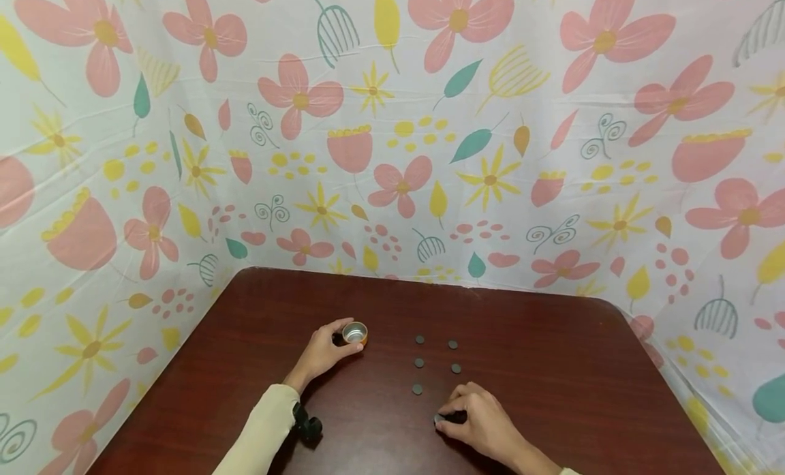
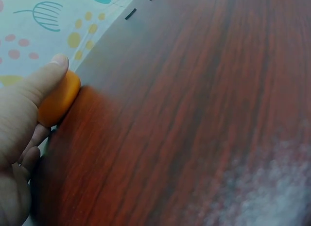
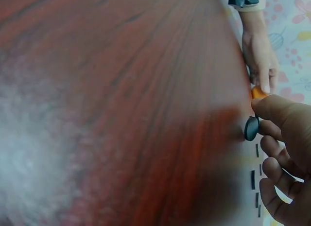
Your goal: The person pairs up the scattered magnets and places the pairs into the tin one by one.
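L hand (image 1: pixel 325 352) grips orange tin (image 1: pixel 355 334) on left, R hand (image 1: pixel 482 420) pinches dark disc (image 1: pixel 437 420) near right; 5 discs (image 1: pixel 419 362) out, 1 unreleased afaict.

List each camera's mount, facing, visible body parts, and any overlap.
Head: worn on the head, facing forward and down at the table and backdrop; left hand, right hand and forearms show.
Left wrist: worn there, looking across the table past the orange cup; left hand shows.
Right wrist: worn there, looking at the pinched dark disc; right hand near, left hand beyond.
Shared: head and right wrist both show both hands and that disc.
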`<state>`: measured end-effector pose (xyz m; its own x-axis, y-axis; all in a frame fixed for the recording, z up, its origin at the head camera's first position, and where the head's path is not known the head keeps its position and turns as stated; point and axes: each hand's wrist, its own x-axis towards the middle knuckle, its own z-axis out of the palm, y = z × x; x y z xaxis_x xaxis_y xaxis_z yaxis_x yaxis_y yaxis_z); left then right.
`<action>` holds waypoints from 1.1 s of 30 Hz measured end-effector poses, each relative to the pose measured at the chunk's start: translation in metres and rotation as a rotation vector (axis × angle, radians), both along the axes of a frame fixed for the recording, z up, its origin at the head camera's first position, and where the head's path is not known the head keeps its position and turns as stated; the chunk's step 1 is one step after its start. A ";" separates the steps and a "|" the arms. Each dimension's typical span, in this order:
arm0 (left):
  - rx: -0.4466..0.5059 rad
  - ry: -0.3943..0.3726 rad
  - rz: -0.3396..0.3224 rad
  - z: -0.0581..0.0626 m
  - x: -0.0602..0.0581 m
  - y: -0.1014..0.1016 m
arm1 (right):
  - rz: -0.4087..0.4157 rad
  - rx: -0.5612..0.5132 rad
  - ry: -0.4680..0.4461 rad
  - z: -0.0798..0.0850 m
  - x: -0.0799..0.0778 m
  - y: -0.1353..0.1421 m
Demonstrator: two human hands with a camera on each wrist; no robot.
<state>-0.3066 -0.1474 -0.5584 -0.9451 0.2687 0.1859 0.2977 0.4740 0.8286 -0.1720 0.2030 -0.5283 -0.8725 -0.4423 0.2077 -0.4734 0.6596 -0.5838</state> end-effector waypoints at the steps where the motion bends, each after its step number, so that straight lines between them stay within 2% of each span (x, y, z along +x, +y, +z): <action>1: 0.005 -0.001 -0.001 0.001 0.000 0.000 | -0.001 0.003 0.006 0.001 0.000 0.000; 9: 0.009 -0.008 -0.003 0.005 0.002 0.002 | 0.002 0.058 0.063 0.009 0.003 0.002; 15: 0.006 -0.005 -0.011 0.006 0.001 0.001 | 0.000 0.070 0.105 0.009 0.003 0.004; 23: 0.010 -0.008 -0.011 0.005 0.000 0.000 | -0.006 0.044 0.118 0.012 0.005 0.005; 27: 0.010 -0.010 -0.012 0.004 0.000 0.000 | -0.015 0.038 0.094 0.013 0.004 0.005; 33: 0.001 -0.011 -0.026 0.004 0.001 -0.002 | 0.003 0.008 0.088 0.015 -0.001 0.005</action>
<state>-0.3061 -0.1491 -0.5544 -0.9398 0.2930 0.1760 0.3010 0.4656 0.8322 -0.1729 0.2082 -0.5131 -0.8495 -0.4471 0.2799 -0.5248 0.6627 -0.5342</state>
